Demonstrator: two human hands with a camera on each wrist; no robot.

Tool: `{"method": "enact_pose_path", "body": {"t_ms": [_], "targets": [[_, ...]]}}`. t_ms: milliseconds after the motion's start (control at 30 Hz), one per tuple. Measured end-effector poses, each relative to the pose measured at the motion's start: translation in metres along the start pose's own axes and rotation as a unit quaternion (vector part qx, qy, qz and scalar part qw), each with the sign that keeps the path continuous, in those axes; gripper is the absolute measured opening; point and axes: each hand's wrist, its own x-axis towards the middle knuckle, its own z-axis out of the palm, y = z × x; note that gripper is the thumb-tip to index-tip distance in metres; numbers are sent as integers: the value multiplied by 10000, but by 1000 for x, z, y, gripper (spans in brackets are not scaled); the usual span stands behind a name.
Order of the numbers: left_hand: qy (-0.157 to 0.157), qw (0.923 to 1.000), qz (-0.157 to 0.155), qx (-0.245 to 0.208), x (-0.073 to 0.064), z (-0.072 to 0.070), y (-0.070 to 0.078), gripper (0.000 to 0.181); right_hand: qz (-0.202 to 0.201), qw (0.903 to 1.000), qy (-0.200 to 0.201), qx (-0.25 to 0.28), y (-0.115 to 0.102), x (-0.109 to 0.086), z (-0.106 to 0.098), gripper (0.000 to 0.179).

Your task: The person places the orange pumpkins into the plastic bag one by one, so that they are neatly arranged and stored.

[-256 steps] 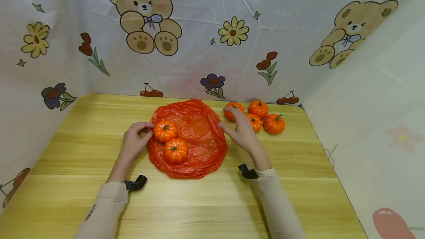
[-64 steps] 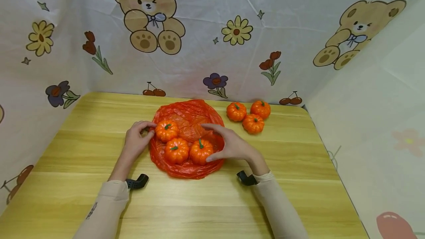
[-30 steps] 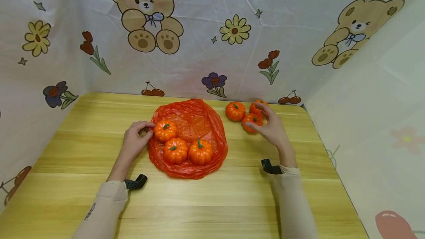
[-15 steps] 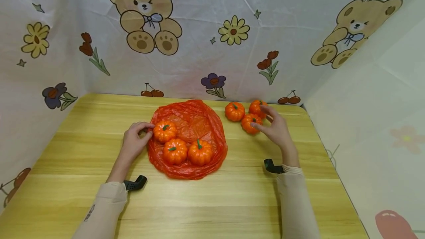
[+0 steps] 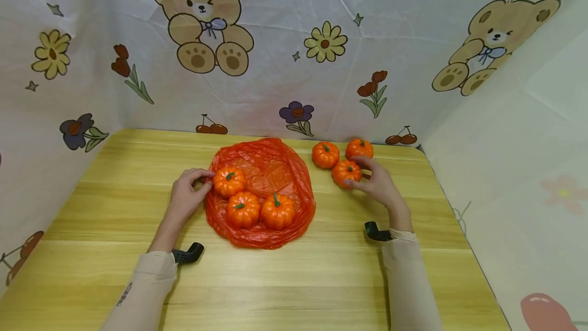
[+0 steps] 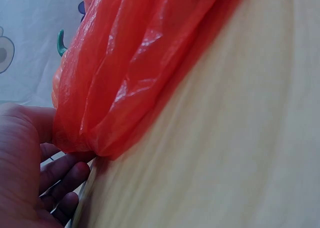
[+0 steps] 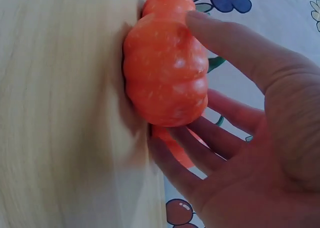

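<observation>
My left hand [image 5: 187,191] pinches the left rim of a red plastic bag [image 5: 275,162], whose mouth is spread wide on the table. The left wrist view shows thumb and fingers of the left hand [image 6: 35,163] gripping the bag's folded edge [image 6: 125,88]. Inside the bag sit 3 small orange pumpkins [image 5: 277,212] with green stems. To the right, my right hand [image 5: 378,183] holds another pumpkin [image 5: 345,172] between thumb and fingers. In the right wrist view, this pumpkin [image 7: 165,73] is against the tabletop, the right hand [image 7: 265,128] curved around its side.
Two more pumpkins, one at the back left [image 5: 325,154] and one at the back right [image 5: 360,149], stand close behind the held one. A printed curtain [image 5: 266,75] borders the wooden table [image 5: 275,290] at the back and sides.
A third pumpkin has come into the bag since the earliest frame. My right hand left it, moved right, and closed on the front pumpkin, which shifted slightly. The left hand stays put.
</observation>
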Motion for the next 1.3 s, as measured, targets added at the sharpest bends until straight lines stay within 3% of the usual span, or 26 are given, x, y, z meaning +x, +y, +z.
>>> {"method": "enact_pose_path", "body": {"t_ms": [167, 367, 800, 1300], "targets": [[3, 10000, -15, -9, 0, 0, -1, 21, 240, 9993, -255, -153, 0, 0, 4, 82], [12, 10000, -2, -33, 0, -1, -1, 21, 294, 9991, -257, -161, -1, -1, 5, 84], [58, 10000, 20, -45, 0, -2, -1, 21, -284, 9987, 204, -382, -19, 4, 1, 79], [57, 10000, -15, 34, 1, 2, -3, 21, -569, 9980, 66, -283, -43, 12, 13, 79]]}}
